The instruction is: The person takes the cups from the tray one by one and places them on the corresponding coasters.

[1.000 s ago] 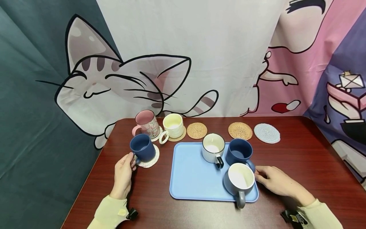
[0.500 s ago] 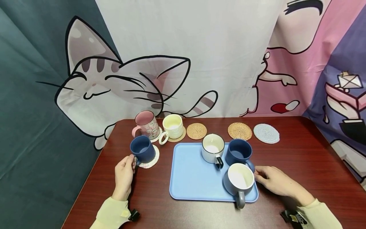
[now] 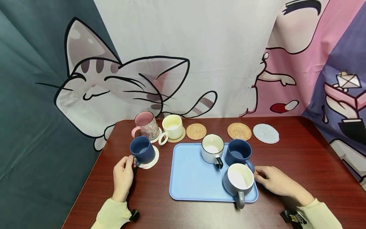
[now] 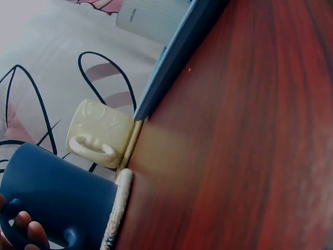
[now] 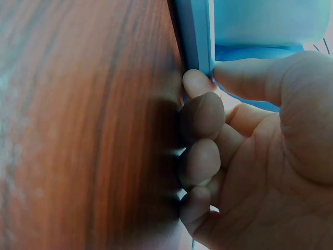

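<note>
My left hand point(image 3: 123, 174) holds a dark blue mug point(image 3: 143, 150) by its handle. In the left wrist view, fingertips point(image 4: 35, 229) show through the handle loop. The mug stands upright on a round white coaster point(image 3: 150, 161). My right hand point(image 3: 275, 180) is at the right edge of a light blue tray point(image 3: 194, 178). In the right wrist view, its thumb lies on the tray's rim with a fingertip against the edge below, and the other fingers curl by the tabletop. On the tray stand a white mug point(image 3: 212, 154), another blue mug point(image 3: 236, 157) and a grey mug point(image 3: 233, 184).
Behind the held mug, a pink mug point(image 3: 150, 127) and a pale yellow mug point(image 3: 175, 131) stand on coasters. Two tan woven coasters point(image 3: 196, 131) and a pale blue coaster point(image 3: 266, 133) lie along the table's back edge. A printed cloth point(image 3: 223, 57) hangs behind.
</note>
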`<state>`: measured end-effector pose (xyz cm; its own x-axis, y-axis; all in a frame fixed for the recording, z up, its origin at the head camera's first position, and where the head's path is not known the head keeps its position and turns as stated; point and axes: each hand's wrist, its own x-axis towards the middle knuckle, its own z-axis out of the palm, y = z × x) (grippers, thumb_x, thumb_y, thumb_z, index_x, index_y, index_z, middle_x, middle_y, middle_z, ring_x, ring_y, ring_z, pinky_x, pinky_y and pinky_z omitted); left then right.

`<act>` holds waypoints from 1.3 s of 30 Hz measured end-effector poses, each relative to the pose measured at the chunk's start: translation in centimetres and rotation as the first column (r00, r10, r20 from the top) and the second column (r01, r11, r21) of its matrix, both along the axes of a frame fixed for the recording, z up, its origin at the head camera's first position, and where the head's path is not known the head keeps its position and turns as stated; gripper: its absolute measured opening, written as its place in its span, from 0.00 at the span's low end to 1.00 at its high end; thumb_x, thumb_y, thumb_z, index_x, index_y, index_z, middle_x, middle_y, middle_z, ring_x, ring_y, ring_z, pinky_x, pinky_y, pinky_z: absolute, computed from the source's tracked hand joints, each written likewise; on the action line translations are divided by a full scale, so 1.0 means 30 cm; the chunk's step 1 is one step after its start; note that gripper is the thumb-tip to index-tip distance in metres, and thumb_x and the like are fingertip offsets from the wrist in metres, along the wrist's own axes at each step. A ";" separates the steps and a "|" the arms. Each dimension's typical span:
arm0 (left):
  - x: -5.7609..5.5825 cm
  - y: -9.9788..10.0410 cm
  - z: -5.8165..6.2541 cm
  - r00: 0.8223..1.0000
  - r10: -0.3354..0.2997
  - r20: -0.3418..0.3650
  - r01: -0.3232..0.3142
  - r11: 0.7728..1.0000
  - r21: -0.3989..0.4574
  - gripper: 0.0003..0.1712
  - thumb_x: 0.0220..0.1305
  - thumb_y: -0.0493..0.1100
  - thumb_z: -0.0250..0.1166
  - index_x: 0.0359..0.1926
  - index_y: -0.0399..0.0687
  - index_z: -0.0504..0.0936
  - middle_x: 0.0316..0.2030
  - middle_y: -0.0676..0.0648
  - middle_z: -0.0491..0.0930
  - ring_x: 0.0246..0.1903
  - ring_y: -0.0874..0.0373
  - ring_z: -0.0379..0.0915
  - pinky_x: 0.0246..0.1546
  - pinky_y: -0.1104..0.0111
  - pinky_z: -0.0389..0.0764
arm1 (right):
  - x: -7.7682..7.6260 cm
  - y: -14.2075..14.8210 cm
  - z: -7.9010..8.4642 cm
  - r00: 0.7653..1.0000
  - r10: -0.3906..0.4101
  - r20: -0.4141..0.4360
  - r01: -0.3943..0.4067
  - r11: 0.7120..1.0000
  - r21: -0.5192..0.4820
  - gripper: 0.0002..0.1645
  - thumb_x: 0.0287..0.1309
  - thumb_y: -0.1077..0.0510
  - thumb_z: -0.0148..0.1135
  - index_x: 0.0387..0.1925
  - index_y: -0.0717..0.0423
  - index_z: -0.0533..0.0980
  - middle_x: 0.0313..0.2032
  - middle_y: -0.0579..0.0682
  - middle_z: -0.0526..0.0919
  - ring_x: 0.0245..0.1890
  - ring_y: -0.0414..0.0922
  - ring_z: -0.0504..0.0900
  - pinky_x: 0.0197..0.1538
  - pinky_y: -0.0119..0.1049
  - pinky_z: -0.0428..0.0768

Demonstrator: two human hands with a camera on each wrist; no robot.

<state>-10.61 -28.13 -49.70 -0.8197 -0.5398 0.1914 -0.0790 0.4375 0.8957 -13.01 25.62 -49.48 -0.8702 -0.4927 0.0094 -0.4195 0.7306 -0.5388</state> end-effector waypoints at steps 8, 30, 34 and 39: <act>0.003 -0.010 -0.007 0.999 0.030 -0.011 -0.031 0.992 -0.121 0.18 0.77 0.48 0.59 0.33 0.40 0.82 0.27 0.44 0.79 0.31 0.64 0.69 0.36 0.73 0.66 | -0.006 -0.002 0.004 1.000 -0.009 0.002 0.009 1.000 0.015 0.19 0.71 0.55 0.63 0.24 0.38 0.69 0.20 0.32 0.59 0.23 0.28 0.63 0.31 0.28 0.61; 0.043 0.033 0.074 0.944 0.052 -0.325 -0.130 0.966 -0.225 0.08 0.65 0.33 0.66 0.44 0.36 0.79 0.30 0.49 0.72 0.25 0.71 0.65 0.27 0.81 0.64 | -0.005 -0.007 0.004 1.000 -0.002 0.015 0.002 1.000 0.006 0.19 0.70 0.55 0.63 0.23 0.38 0.69 0.20 0.31 0.60 0.23 0.27 0.63 0.31 0.28 0.61; 0.052 0.087 0.084 0.928 -0.004 -0.372 -0.078 0.976 -0.203 0.08 0.61 0.26 0.66 0.42 0.32 0.79 0.28 0.46 0.71 0.24 0.69 0.64 0.24 0.82 0.62 | -0.006 -0.002 0.003 1.000 -0.005 0.018 0.005 1.000 0.005 0.19 0.70 0.55 0.63 0.23 0.38 0.69 0.20 0.31 0.59 0.23 0.27 0.63 0.31 0.28 0.61; 0.058 0.164 0.081 0.920 -0.160 -0.358 0.096 0.977 -0.191 0.09 0.61 0.25 0.66 0.40 0.37 0.79 0.25 0.48 0.71 0.23 0.68 0.65 0.21 0.80 0.63 | -0.003 0.003 0.002 1.000 -0.007 0.014 0.007 1.000 0.005 0.19 0.70 0.56 0.63 0.23 0.37 0.68 0.20 0.31 0.59 0.23 0.28 0.63 0.31 0.28 0.62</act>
<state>-8.86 -23.22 -47.26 -0.7327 -0.3688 0.5720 0.3102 0.5671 0.7630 -13.11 25.72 -49.43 -0.8738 -0.4862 -0.0049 -0.4067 0.7363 -0.5408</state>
